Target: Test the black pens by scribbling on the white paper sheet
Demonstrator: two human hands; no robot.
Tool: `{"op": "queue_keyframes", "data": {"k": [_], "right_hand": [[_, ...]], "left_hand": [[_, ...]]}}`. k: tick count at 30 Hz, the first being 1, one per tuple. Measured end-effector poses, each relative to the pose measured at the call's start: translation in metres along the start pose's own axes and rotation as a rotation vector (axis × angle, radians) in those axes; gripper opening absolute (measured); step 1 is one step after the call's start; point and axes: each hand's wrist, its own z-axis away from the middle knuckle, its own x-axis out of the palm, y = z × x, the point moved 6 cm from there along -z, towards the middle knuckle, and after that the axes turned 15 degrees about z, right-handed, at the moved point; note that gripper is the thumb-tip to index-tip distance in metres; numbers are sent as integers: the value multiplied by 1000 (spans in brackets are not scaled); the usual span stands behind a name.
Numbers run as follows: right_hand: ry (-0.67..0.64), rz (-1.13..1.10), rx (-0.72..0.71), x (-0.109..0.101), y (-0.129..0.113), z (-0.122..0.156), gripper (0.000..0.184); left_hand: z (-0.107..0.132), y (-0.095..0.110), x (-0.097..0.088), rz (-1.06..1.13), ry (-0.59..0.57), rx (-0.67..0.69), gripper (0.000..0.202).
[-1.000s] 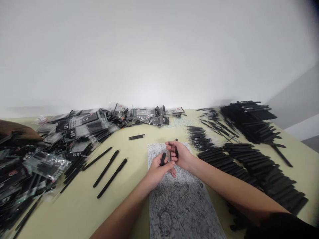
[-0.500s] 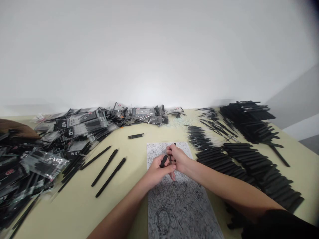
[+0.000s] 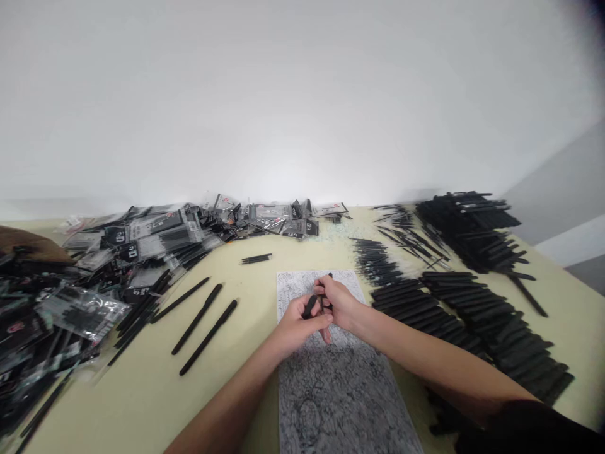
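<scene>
Over a sheet of scribbled paper (image 3: 350, 384), both of my hands are close together, fingertips nearly meeting. My left hand (image 3: 300, 326) is closed round a black pen piece (image 3: 310, 306), its rounded end poking up past the thumb; whether it is a cap or a barrel I cannot tell. My right hand (image 3: 339, 301) pinches a dark, slim pen part, with a small black end showing above the fingers. Fingers hide most of both pieces and any joint between them. Two capped black pens (image 3: 208, 337) and a thinner one lie to the left.
Packaged refills in clear bags (image 3: 82, 309) are heaped at the left and along the back. Several refills (image 3: 256, 258) lie beyond the paper. Rows of black pens (image 3: 496, 328), a stack of black barrels (image 3: 466, 227) and thin refills (image 3: 378, 261) cover the right.
Almost nothing differs. Both hands hold the same grip over the paper, and the whole view has shifted very slightly.
</scene>
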Motion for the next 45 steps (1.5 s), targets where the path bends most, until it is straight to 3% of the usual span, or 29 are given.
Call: {"op": "queue_keyframes", "data": {"k": [5,10,15,19,21,26,29,33,36,38,41,45], "right_hand": [[-45,-1,-66,-5,-7,-6,4],[34,38,-237,-27,-30,-12,21],[101,271,-331,-48,-45,-14,15],[-119,529,-258,-37,-39,-20,10],[-178,535,-229,-32,-38,-24,9],[61,369,-373,-40,-60,-32,11],[99,370,-406,-44,-64,-29,15],[26,439,-423,-41,-53,-10,11],[-71,559,-433,-36,-34,19,13],[-87,703,-535,-34,-25,45,16],[0,948,-780,-35,-14,85,17],[149,1042,-869,-40,5,104,19]], "left_hand": [[2,3,0,-25,44,6,50],[4,3,0,-14,75,6,46],[4,9,-7,181,153,46,43],[4,13,-16,369,231,52,36],[3,14,-19,433,250,48,33],[3,14,-19,486,257,39,32],[4,14,-18,483,252,32,33],[5,16,-18,450,255,50,38],[5,18,-15,370,231,90,41],[5,19,-11,316,206,115,44],[6,17,-8,245,189,140,48],[7,12,-8,140,192,152,49]]}}
